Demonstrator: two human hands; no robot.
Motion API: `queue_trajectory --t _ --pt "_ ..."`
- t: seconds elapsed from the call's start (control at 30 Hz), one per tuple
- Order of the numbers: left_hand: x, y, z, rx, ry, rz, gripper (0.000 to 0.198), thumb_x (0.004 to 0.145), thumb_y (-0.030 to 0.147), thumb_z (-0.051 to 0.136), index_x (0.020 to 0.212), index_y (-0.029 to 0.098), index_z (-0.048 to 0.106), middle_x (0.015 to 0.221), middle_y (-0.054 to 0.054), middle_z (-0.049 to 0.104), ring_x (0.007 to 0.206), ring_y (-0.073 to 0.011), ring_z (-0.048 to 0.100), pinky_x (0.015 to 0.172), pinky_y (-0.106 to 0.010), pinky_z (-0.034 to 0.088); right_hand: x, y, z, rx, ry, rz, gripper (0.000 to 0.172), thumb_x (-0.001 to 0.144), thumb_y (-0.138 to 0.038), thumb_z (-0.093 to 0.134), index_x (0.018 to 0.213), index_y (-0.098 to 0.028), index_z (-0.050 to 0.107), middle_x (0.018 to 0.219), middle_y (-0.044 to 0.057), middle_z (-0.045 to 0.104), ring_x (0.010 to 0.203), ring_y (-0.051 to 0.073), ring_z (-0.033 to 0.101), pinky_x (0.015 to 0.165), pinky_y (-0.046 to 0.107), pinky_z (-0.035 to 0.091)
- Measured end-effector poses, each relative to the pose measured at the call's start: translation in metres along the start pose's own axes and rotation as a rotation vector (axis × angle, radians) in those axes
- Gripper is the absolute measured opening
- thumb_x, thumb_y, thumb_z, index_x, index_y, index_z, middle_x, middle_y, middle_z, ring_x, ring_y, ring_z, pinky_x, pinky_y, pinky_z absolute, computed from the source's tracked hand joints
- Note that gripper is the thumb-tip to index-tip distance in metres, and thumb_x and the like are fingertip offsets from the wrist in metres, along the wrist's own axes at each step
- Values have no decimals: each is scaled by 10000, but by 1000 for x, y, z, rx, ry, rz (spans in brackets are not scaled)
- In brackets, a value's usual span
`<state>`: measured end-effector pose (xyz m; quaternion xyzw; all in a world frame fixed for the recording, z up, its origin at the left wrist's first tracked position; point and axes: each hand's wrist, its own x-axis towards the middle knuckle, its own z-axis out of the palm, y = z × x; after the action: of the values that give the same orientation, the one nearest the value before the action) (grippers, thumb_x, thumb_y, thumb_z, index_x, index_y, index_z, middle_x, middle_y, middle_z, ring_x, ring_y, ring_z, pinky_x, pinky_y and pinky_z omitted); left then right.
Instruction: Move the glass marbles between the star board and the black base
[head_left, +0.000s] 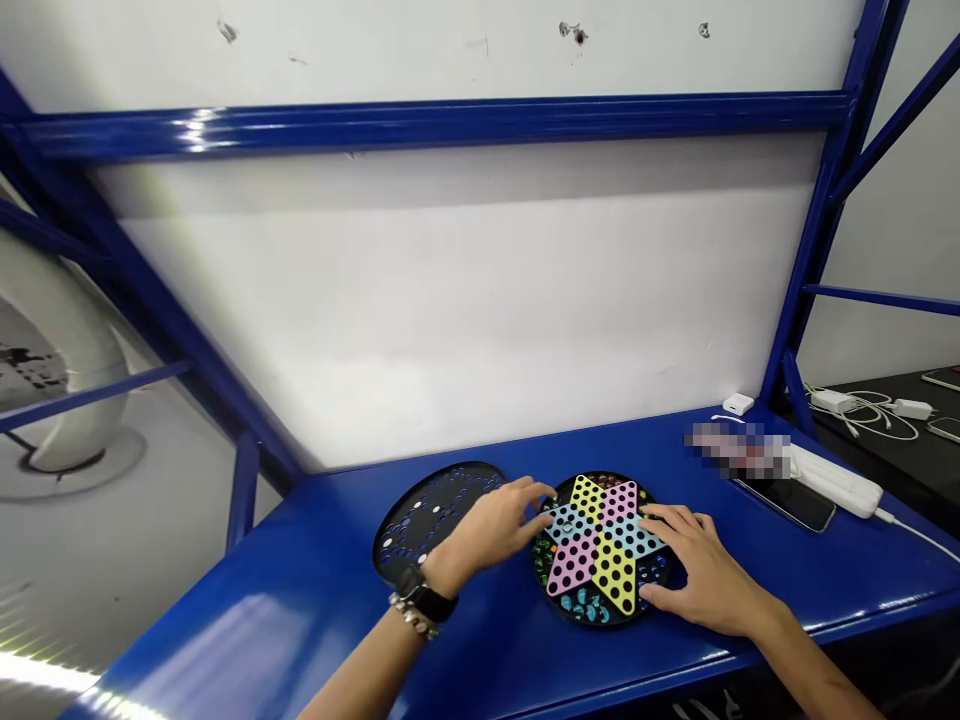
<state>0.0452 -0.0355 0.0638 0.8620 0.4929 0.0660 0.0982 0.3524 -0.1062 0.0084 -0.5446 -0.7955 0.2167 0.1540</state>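
Note:
A round Chinese checkers board (616, 570) with a pink, yellow and pale blue star lies on the blue shelf. Marbles of several colours sit in the black pockets around the star, with turquoise marbles (585, 605) at the front. One glassy marble (568, 527) appears to rest on the left pale blue point. My left hand (499, 520) is at the board's left edge, thumb and index finger apart. Over the right edge, my right hand (701, 575) has its fingers spread, the fingertips near the right blue point and the thumb by the dark blue marbles.
A round black lid-like tray (397, 520) with blue markings lies left of the board. To the right are a phone (795, 503), a white power strip (836, 480) with a cable, and a small white adapter (738, 403). Blue frame posts (806, 270) border the shelf.

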Motion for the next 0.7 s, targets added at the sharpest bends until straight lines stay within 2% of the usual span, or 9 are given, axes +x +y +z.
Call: queue_trajectory --t 0.1,0.17,0.23,0.37,0.47,0.53,0.6,0.7 --pt "9 28 11 8 -58 106 257 919 378 540 1123 290 668 1094 -20 683 850 -186 667 736 -263 477 0 1 0 1 -7 6 674 831 -675 533 1421 -357 478 1551 26 377 1392 326 337 1134 510 281" --pt "12 28 15 -10 -64 126 198 928 337 519 1001 267 690 1044 -12 689 826 -169 660 719 -247 471 0 1 1 5 -12 7 670 834 -672 530 1426 -363 473 1552 23 375 1390 329 338 1133 513 280" --pt "12 14 14 -35 -5 85 204 940 326 490 966 256 680 1015 -12 692 833 -164 657 741 -248 475 0 1 1 9 -6 1 669 833 -668 532 1426 -364 472 1548 26 378 1386 332 341 1130 517 283" --pt "5 -39 8 7 179 -115 234 924 304 467 1046 242 656 1076 -45 698 926 -203 663 817 -297 491 0 2 2 17 -1 -4 672 824 -675 542 1415 -360 482 1546 30 379 1373 335 347 1116 513 306" --pt "0 -73 6 2 147 -219 276 880 261 475 1079 248 665 1120 -46 717 981 -225 669 846 -315 501 1 3 4 18 2 8 675 819 -680 546 1410 -359 485 1546 24 379 1364 329 353 1111 504 317" --pt "-1 -82 6 -40 147 -248 313 877 251 451 1100 252 672 1151 -42 721 1018 -227 667 888 -317 501 1 3 4 12 -3 10 680 816 -683 547 1411 -358 483 1547 23 377 1363 328 354 1111 503 316" --pt "0 -77 6 -88 178 -245 336 891 267 423 1107 239 678 1173 -53 719 1055 -232 657 936 -325 495 1 2 3 7 -6 5 679 818 -682 544 1410 -355 485 1548 24 375 1368 327 348 1117 505 307" --pt "5 -51 5 -147 165 -166 355 912 305 422 1154 225 670 1182 -60 713 1043 -226 658 956 -333 497 0 0 1 15 -9 6 669 823 -673 542 1408 -353 488 1546 25 375 1370 325 346 1124 508 295"
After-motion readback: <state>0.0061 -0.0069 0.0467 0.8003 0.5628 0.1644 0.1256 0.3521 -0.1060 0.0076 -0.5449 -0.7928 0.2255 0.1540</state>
